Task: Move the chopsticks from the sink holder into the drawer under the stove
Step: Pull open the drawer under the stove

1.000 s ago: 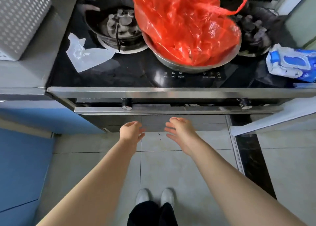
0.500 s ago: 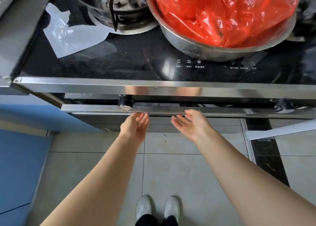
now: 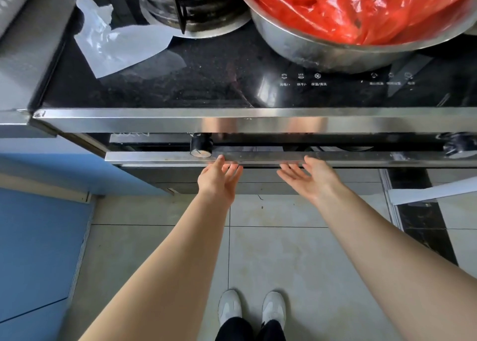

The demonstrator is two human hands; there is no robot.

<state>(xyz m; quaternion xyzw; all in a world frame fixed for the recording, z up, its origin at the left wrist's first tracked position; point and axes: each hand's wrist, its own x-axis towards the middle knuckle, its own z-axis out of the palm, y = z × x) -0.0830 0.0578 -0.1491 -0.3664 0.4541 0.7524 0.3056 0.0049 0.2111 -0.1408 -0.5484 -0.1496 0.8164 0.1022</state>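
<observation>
**Hands at drawer handle, no chopsticks in view**

Both hands have moved up from below the stove front to the steel handle bar; camera has tipped closer, so the blue wipes pack and perforated rack are now out of frame. Left hand [image 3: 219, 179] palm up, fingers [image 3: 233, 169] spread loosely, tips touching the underside of the drawer handle bar [image 3: 160, 157]; holding nothing. Right hand [image 3: 309, 178] also palm up, fingers wide, tips at the bar's lower edge; holding nothing. Chopsticks not visible anywhere; sink holder out of frame. Drawer front [image 3: 258, 179] under the bar looks closed.

Writing: white touch icons with small Chinese captions on the black glass stove top [image 3: 206, 82]; characters too small to read reliably. Faint logo on the dark panel left of the knob, unreadable.

Cut off: stainless bowl [image 3: 322, 54] with crumpled red plastic bag [image 3: 361, 10] cropped at top and right; burner grate [image 3: 185, 7] cropped at top; second knob at right edge blurred. Round black knob [image 3: 200, 145] with pale face sits above the bar. Crinkled clear plastic wrapper [image 3: 116, 46] lies on the glass. Grey tiled floor [image 3: 284, 250], white shoes [image 3: 251, 307], blue cabinet [image 3: 38, 237] at left.
</observation>
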